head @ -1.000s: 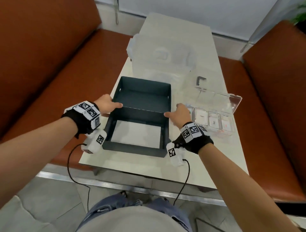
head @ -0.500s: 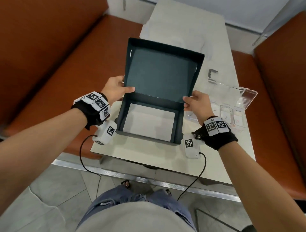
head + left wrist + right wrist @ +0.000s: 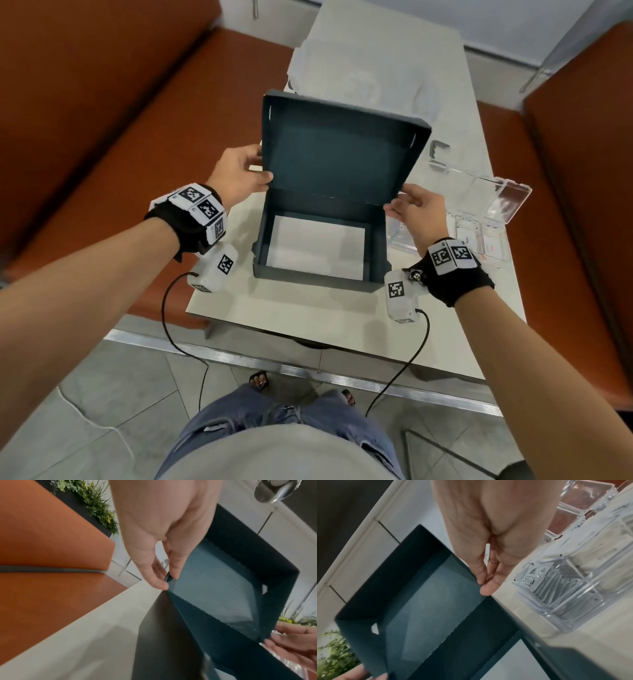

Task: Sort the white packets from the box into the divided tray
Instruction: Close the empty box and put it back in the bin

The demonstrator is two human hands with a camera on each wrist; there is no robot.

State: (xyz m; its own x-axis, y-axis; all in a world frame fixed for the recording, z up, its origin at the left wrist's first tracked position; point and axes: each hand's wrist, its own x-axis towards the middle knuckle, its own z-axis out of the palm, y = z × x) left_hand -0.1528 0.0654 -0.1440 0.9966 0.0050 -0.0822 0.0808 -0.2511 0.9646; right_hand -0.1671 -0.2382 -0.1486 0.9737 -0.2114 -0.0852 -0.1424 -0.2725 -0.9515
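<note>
my left hand pinches the left edge of the lid between thumb and fingers, and my right hand pinches its right edge the same way, so each grip is grasping the lid. the lid stands raised, hinged at the back of the box, which sits on the worktop between my wrists. a flat white sheet lies on the box floor. just right of the box is the clear tray, its own cover open, with white packets standing in its compartments.
</note>
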